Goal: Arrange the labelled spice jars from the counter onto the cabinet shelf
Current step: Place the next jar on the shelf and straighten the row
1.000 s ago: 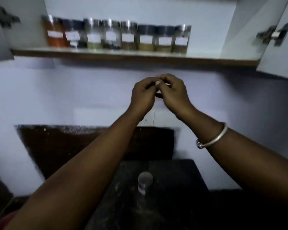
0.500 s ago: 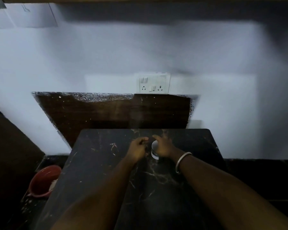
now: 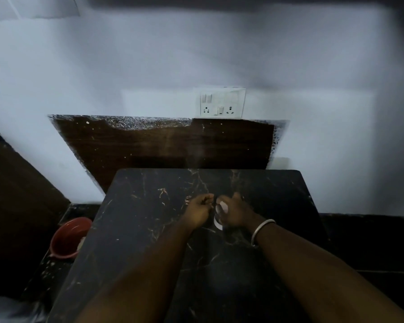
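One spice jar (image 3: 218, 217), frame centre on the counter (image 3: 135, 229), is gripped at its side by the right hand (image 3: 237, 213), with the left hand (image 3: 198, 210) curled alongside, its hold undeterminable; judged light, rigid, smooth and breakable, so grip mid-body.

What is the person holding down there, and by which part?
The right hand grips a small spice jar round its side. The left hand curls beside the jar's top; whether it holds anything cannot be told.
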`<state>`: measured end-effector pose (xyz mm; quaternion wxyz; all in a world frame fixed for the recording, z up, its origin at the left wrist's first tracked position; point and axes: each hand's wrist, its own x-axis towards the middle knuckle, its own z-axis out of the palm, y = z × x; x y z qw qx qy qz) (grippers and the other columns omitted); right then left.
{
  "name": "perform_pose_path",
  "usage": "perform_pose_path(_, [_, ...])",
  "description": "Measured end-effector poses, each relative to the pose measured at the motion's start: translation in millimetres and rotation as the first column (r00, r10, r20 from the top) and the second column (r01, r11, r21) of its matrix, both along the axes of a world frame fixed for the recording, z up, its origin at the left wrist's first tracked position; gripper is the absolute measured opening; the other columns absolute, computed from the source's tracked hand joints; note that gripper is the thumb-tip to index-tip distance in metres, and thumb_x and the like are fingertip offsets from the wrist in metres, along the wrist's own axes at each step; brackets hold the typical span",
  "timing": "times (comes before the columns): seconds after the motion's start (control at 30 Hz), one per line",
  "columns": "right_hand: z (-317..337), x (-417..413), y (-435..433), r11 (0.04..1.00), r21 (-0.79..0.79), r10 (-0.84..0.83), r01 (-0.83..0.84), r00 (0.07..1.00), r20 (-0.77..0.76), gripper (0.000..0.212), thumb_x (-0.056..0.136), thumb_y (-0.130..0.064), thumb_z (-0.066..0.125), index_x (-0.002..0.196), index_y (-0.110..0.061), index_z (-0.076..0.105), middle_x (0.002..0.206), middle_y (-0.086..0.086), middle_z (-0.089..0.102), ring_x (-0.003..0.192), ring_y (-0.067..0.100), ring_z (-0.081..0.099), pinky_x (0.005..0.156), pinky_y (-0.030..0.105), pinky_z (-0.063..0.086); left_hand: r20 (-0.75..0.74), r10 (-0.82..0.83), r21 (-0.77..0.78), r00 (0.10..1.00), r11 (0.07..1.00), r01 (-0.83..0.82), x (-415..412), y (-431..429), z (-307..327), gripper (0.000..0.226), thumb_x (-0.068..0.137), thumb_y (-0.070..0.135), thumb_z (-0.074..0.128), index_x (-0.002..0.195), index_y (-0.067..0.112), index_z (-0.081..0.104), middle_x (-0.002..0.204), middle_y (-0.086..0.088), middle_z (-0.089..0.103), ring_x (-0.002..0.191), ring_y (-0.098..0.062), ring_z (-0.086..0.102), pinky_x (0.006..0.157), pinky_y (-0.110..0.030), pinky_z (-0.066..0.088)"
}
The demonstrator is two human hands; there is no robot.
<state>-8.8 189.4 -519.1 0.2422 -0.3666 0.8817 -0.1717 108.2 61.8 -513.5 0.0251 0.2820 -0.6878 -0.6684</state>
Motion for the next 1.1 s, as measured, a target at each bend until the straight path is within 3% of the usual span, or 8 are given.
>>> perform_pose_path(0.17, [59,-12,5,0.91,-0.291,-0.205,0.294,0.931,0.301,0.05,0.085,-0.028,0.076,0.13,-0.031,0.055,0.128,0.004,0.048,0.111,0.021,0.059,0.088,0.036,0.055,-0.123,-0.13,0.054,0.984,0.989,0.137,2,-1,36,0.039,0.09,0.031,0.068,0.124,0.048,0.062,0.134,0.006,0.067,0.119,-0.011,0.067,0.099,-0.037,0.054])
perform_pose_path(0.27, [108,-20,23,0.82,-0.422,-0.105,0.386,0.827,0.552,0.059,0.072,-0.021,0.078,0.126,-0.027,0.057,0.121,0.009,0.062,0.102,0.023,0.068,0.08,0.035,0.058,-0.208,-0.133,0.068,0.969,0.986,0.15,1,-3,77,0.046,0.094,0.025,0.068,0.13,0.051,0.056,0.144,0.003,0.059,0.117,-0.005,0.067,0.094,-0.029,0.056])
perform_pose_path(0.4, [156,-11,40,0.616,-0.617,0.124,0.49,0.712,0.691,0.042,0.077,-0.019,0.066,0.119,-0.02,0.064,0.119,0.016,0.068,0.103,0.028,0.067,0.083,0.041,0.056,-0.364,-0.114,0.146,0.925,0.973,0.177,1,18,129,0.049,0.088,0.03,0.07,0.136,0.041,0.059,0.135,-0.001,0.067,0.121,-0.021,0.067,0.098,-0.04,0.056])
perform_pose_path(0.6, [197,28,40,0.249,-0.773,0.244,0.584,0.735,0.633,0.026,0.084,-0.021,0.066,0.111,-0.019,0.067,0.11,0.008,0.071,0.099,0.024,0.069,0.083,0.039,0.057,-0.586,0.056,0.242,0.808,0.964,0.108,6,56,190,0.054,0.09,0.026,0.063,0.143,0.023,0.052,0.126,-0.009,0.069,0.112,-0.023,0.068,0.094,-0.04,0.055])
perform_pose_path(0.7, [209,44,41,0.133,-0.815,0.215,0.564,0.786,0.579,0.026,0.091,-0.023,0.066,0.116,-0.019,0.066,0.112,0.003,0.074,0.101,0.021,0.073,0.079,0.035,0.061,-0.623,0.101,0.247,0.776,0.966,0.073,9,64,209,0.056,0.09,0.023,0.062,0.144,0.017,0.051,0.124,-0.013,0.067,0.109,-0.026,0.067,0.095,-0.045,0.051])
perform_pose_path(0.8, [216,57,46,0.09,-0.83,0.182,0.55,0.811,0.557,0.031,0.096,-0.029,0.062,0.125,-0.02,0.066,0.122,0.003,0.072,0.109,0.024,0.071,0.083,0.038,0.06,-0.636,0.097,0.219,0.766,0.974,0.058,14,71,221,0.052,0.091,0.024,0.062,0.142,0.024,0.054,0.125,-0.012,0.07,0.109,-0.026,0.07,0.093,-0.043,0.055])
perform_pose_path(0.97, [232,69,52,0.078,-0.828,0.174,0.555,0.81,0.56,0.042,0.1,-0.036,0.053,0.139,-0.021,0.059,0.142,0.016,0.06,0.13,0.041,0.057,0.109,0.059,0.046,-0.646,0.096,0.193,0.757,0.98,0.04,23,81,235,0.058,0.089,0.04,0.067,0.144,0.029,0.054,0.133,-0.013,0.068,0.122,-0.034,0.066,0.104,-0.054,0.05])
perform_pose_path(1.1, [243,74,56,0.055,-0.835,0.203,0.548,0.812,0.547,0.038,0.103,-0.03,0.05,0.14,-0.024,0.059,0.141,0.012,0.063,0.13,0.036,0.06,0.11,0.053,0.047,-0.659,0.11,0.205,0.744,0.978,0.038,26,85,245,0.07,0.083,0.054,0.076,0.146,0.031,0.053,0.138,-0.01,0.067,0.128,-0.032,0.063,0.111,-0.058,0.045])
